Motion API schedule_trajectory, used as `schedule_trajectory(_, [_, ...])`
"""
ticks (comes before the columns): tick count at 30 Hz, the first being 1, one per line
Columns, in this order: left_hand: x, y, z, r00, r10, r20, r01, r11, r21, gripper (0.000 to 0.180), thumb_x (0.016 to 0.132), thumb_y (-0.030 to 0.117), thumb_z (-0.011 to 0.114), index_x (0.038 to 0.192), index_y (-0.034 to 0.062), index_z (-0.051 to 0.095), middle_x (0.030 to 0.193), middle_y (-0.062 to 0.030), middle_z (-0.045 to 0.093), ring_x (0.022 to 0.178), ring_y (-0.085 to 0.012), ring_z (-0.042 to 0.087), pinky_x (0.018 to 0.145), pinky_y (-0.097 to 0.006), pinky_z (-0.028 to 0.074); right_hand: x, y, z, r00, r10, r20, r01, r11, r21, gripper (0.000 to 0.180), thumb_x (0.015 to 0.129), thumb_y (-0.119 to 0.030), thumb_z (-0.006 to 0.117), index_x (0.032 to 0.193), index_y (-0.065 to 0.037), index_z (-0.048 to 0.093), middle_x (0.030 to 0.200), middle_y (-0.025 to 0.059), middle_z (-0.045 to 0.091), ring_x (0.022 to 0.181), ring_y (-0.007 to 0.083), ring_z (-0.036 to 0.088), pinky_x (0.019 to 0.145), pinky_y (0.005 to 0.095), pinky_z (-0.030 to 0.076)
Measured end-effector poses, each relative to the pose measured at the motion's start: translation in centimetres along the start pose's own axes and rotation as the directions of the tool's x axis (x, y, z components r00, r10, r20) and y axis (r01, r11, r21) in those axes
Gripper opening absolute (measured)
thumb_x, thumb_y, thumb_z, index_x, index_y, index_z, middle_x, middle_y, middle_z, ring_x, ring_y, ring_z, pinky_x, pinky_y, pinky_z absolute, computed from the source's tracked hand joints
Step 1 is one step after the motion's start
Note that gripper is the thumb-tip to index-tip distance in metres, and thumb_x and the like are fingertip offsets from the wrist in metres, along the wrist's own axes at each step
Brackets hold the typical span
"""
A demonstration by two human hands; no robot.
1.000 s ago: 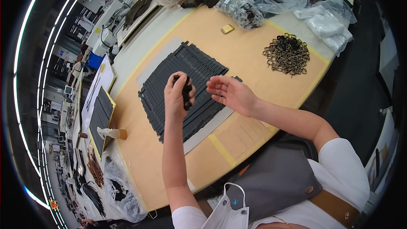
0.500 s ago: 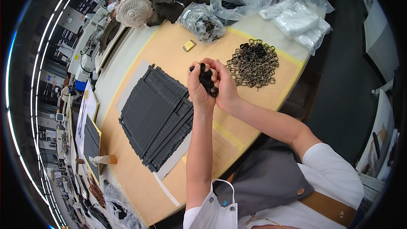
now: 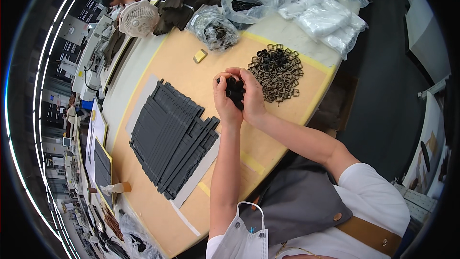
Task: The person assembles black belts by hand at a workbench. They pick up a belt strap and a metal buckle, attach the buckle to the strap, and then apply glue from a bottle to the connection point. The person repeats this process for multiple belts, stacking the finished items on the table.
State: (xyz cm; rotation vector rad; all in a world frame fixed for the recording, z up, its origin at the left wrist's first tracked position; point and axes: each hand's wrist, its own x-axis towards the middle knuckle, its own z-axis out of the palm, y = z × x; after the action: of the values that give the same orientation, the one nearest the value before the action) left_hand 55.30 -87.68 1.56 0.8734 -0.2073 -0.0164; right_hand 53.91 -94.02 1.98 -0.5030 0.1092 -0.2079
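Left hand (image 3: 224, 101) and right hand (image 3: 255, 100) cupped together over the table (image 3: 143, 208), fingers curled around small black loops (image 3: 235, 91). Square metal buckles (image 3: 286, 77) lie piled just right of the hands; dark grey strips (image 3: 165, 139) lie overlapped to the left.

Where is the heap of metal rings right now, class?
In the head view, the heap of metal rings lies right of centre on the tan sheet, just beyond the right hand and below the clear plastic bags.
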Motion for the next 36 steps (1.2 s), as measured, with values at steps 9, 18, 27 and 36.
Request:
schedule_trajectory(9, [0.6,-0.9,-1.5,0.996,-0.091,0.018,0.093,0.975,-0.201,0.031,0.11,0.032,0.043,0.103,0.0062,0.059,0.1,-0.0094,0.063,0.096,-0.0231,0.062,0.092,-0.037,0.052,0.0,0.2,-0.3,0.998,-0.047,-0.048,0.044,0.996,-0.075,0.038,0.108,-0.032,0.046,0.116,-0.001,0.067,0.107,0.0041,0.066,0.099,0.0123,0.062,0.092,0.0268,0.051])
schedule_trajectory(18, [0.0,-0.9,-0.8,0.989,-0.111,0.095,0.132,0.96,-0.249,0.035,0.11,0.035,0.042,0.102,0.0048,0.058,0.099,-0.0122,0.063,0.092,-0.0284,0.062,0.088,-0.039,0.054,0.2,0.5,-1.0,0.998,-0.014,-0.058,0.012,0.999,-0.034,0.041,0.107,-0.034,0.044,0.116,-0.001,0.067,0.106,0.0031,0.065,0.101,0.0113,0.061,0.092,0.0272,0.051])
schedule_trajectory(27, [1.0,-2.2,-1.6,0.977,-0.204,-0.065,0.184,0.954,-0.237,0.031,0.108,0.034,0.047,0.102,0.0083,0.062,0.101,-0.0065,0.065,0.097,-0.0211,0.065,0.09,-0.037,0.054,0.7,1.7,-1.2,0.989,0.046,-0.144,-0.055,0.997,-0.055,0.028,0.101,-0.02,0.051,0.116,-0.001,0.065,0.105,0.0035,0.065,0.1,0.0133,0.063,0.093,0.0285,0.051])
schedule_trajectory(36, [5.0,-2.2,-2.1,0.952,-0.192,-0.239,0.186,0.981,-0.048,0.029,0.107,0.036,0.053,0.102,0.0094,0.064,0.097,-0.0024,0.068,0.092,-0.0166,0.066,0.082,-0.033,0.055,5.1,1.7,-0.2,0.989,-0.044,-0.141,0.002,0.959,-0.284,0.025,0.097,-0.022,0.056,0.106,0.0,0.066,0.103,0.0073,0.069,0.095,0.0165,0.065,0.088,0.0303,0.052])
